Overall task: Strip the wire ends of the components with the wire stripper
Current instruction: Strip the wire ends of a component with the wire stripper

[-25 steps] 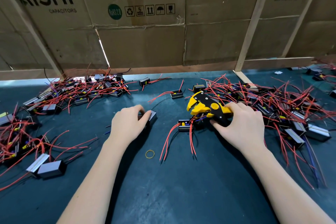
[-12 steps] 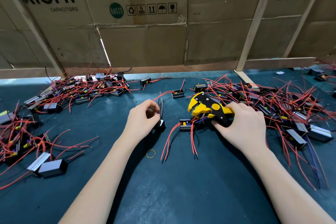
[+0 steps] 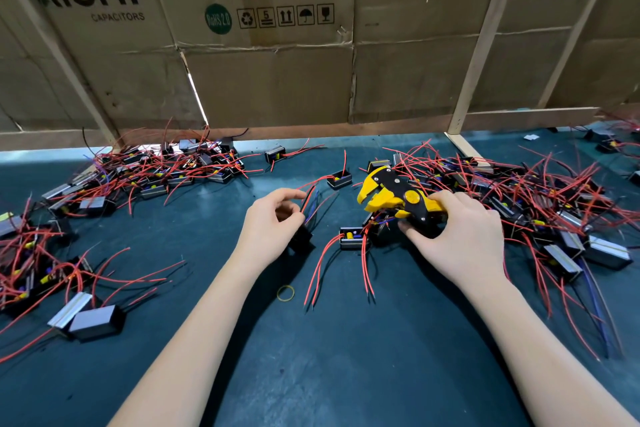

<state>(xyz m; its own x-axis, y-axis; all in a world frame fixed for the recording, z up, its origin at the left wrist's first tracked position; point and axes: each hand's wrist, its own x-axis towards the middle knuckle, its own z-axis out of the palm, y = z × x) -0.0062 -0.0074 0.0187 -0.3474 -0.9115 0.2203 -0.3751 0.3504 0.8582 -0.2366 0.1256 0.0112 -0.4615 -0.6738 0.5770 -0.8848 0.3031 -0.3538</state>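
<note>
My right hand point(image 3: 460, 236) grips the handles of the yellow and black wire stripper point(image 3: 394, 198), whose jaws point left and stand apart. My left hand point(image 3: 273, 222) holds a small black boxed component point(image 3: 302, 239) upright on the mat, fingers curled by its red, black and blue wires point(image 3: 311, 201) that stick upward. Between the hands lies another component point(image 3: 351, 237) with long red wires trailing toward me.
Piles of like components with red wires lie at the left point(image 3: 145, 173), the far left edge point(image 3: 27, 263) and the right point(image 3: 540, 198). A yellow rubber band point(image 3: 285, 293) lies on the dark green mat point(image 3: 346, 357). A cardboard wall point(image 3: 277, 45) closes off the back.
My left hand has drawn a component from the left toward the stripper and tipped it upright, so its wires now point up. My right hand has stayed on the stripper.
</note>
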